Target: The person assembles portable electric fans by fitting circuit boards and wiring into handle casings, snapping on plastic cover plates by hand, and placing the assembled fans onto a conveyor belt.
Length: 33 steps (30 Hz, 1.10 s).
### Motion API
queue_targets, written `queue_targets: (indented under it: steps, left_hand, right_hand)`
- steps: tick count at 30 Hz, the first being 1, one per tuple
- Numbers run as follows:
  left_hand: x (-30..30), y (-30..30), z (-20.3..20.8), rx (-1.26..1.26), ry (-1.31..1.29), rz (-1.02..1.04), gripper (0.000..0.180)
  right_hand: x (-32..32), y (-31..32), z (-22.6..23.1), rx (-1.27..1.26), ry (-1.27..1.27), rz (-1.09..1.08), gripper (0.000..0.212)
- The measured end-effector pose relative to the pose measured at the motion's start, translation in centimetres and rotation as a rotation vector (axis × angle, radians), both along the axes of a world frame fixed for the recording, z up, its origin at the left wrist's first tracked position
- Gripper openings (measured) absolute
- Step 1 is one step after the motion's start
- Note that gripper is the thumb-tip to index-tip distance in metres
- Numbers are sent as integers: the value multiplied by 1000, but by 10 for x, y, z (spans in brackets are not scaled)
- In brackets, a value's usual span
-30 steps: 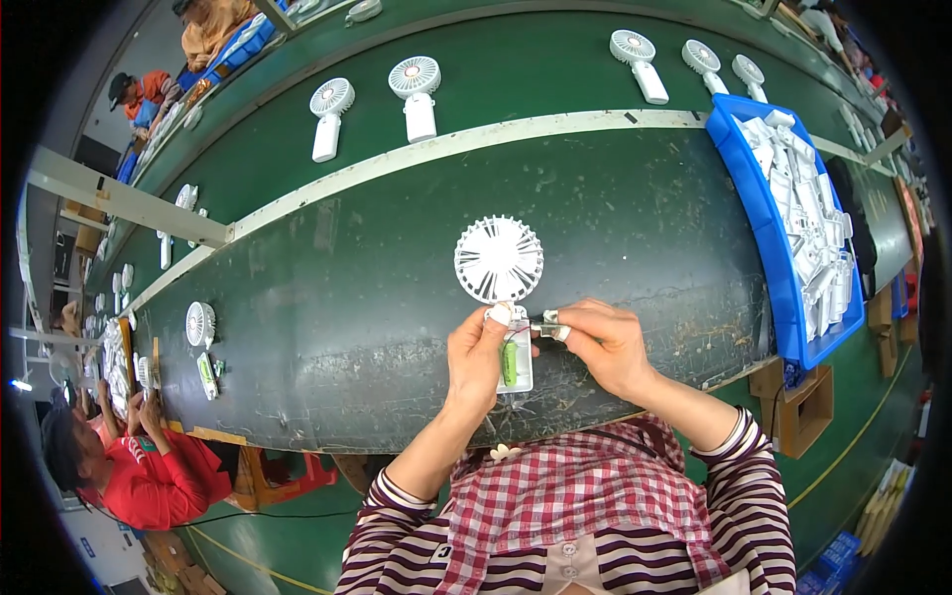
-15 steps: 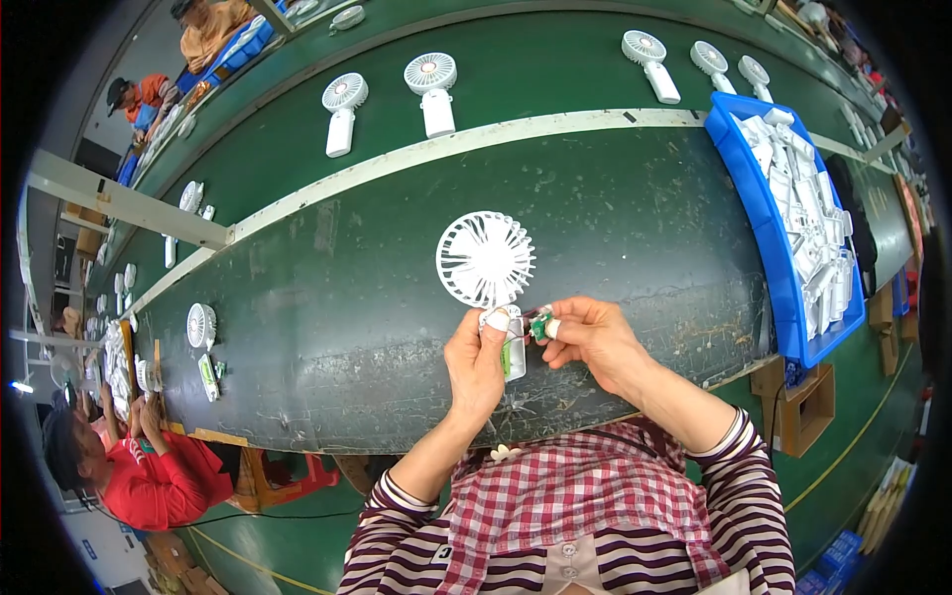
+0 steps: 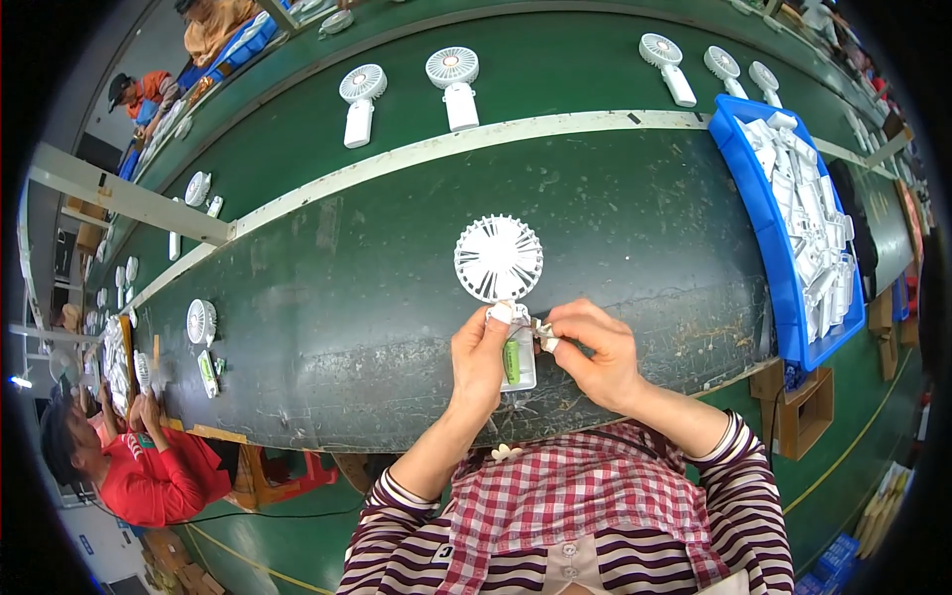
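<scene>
In front of me on the dark worktop lies a white handheld fan (image 3: 499, 260), its round grille pointing away and its handle opened. A green battery (image 3: 512, 363) shows inside the handle. My left hand (image 3: 477, 365) grips the fan at the neck, thumb on top, fingertip covered in white. Just right of the handle, my right hand (image 3: 601, 359) pinches a small circuit board (image 3: 542, 335) between thumb and fingers. Thin wires run from the board toward the handle. The fingers hide most of the board.
At the right stands a blue bin (image 3: 756, 213) heaped with white plastic parts (image 3: 808, 218). Beyond a white rail (image 3: 397, 165), several finished-looking fans (image 3: 452, 84) lie on a green belt. Left on the worktop is another opened fan (image 3: 201, 323). A co-worker in red (image 3: 159, 481) sits far left.
The fan has shifted slightly right and turned straighter. My right hand has turned the board, so its green face no longer shows. Fans on the far belt have moved right.
</scene>
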<state>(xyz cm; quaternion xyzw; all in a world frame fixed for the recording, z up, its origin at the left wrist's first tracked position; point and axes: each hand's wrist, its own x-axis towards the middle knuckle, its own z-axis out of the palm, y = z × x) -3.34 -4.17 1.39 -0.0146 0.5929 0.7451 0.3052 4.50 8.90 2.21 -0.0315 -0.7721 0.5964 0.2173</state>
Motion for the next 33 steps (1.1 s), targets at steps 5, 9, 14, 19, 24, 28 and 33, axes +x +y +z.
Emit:
queue_targets:
  steps: [5, 9, 14, 19, 24, 28, 33]
  left_hand:
    - [-1, 0, -4, 72, -57, 80, 23]
    - [-3, -5, -9, 78, -13, 7, 18]
    - [-3, -5, -5, 74, -72, -53, 17]
    - [-3, -3, -1, 39, -111, -39, 16]
    - [-4, -3, 0, 15, -124, -69, 17]
    - [-6, -4, 0, 30, -112, -96, 23]
    - [-7, -5, 2, -4, -125, -100, 19]
  right_hand:
    - [0, -2, 0, 196, 110, -6, 16]
    - [1, -1, -3, 62, 58, 3, 14]
    - [2, 0, -12, -513, -152, -9, 15]
    - [-2, 3, -14, -687, -202, 21, 13]
    - [-2, 2, -15, -729, -177, 5, 12]
    - [0, 1, -12, -770, -202, 26, 11]
    - [1, 0, -11, -777, -222, 25, 11]
